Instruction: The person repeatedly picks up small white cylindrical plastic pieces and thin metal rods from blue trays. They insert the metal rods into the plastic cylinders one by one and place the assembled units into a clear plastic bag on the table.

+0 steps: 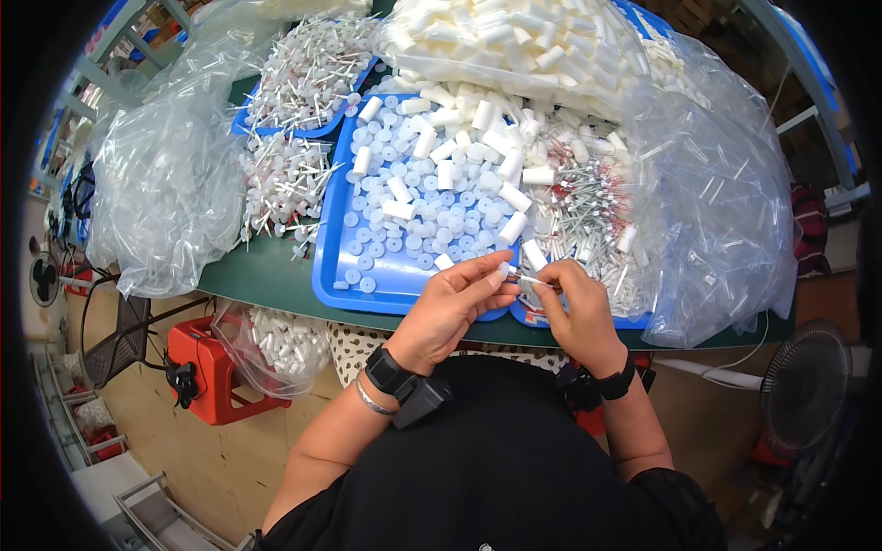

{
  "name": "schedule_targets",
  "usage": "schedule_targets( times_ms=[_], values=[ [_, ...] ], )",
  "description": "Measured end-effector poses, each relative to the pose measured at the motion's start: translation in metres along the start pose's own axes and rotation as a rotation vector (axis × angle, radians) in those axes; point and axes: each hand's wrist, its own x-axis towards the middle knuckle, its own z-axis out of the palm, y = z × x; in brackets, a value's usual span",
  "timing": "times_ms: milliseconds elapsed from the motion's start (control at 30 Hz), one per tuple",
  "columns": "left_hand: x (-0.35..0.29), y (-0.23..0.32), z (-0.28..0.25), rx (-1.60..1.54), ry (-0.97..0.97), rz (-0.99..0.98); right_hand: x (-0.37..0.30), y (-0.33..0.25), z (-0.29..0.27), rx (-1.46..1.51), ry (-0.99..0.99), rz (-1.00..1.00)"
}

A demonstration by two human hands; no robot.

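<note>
Over the front edge of a blue tray [329, 275], my two hands meet at a small part. My left hand [443, 308] is closed, its thumb and index finger pinching a small whitish piece [508, 268]. From the right, my right hand [581, 310] pinches a thin white stick [531, 280] whose end reaches to the piece in my left hand. Whether the two are joined is too small to tell. Translucent round discs [427, 197] with center holes are spread through the tray, with white cylinders [398, 210] lying among them.
Metal-tipped thin sticks with red bits [588, 197] lie to the right. Stick-and-disc pieces [308, 73] fill a far-left tray; more [285, 179] lie on the green table [262, 275]. A bag of white cylinders [524, 41] stands behind. Clear plastic bags [165, 193] flank the trays.
</note>
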Motion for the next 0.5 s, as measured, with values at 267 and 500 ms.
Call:
schedule_targets(
  times_ms=[267, 500],
  values=[
    [-0.007, 0.009, 0.000, 0.142, -0.028, -0.027, -0.001, -0.005, 0.004, 0.621, -0.270, 0.571],
    [-0.004, 0.069, -0.039, 0.110, 0.247, 0.412, 0.002, -0.007, -0.012, 0.266, -0.031, 0.310]
  ],
)
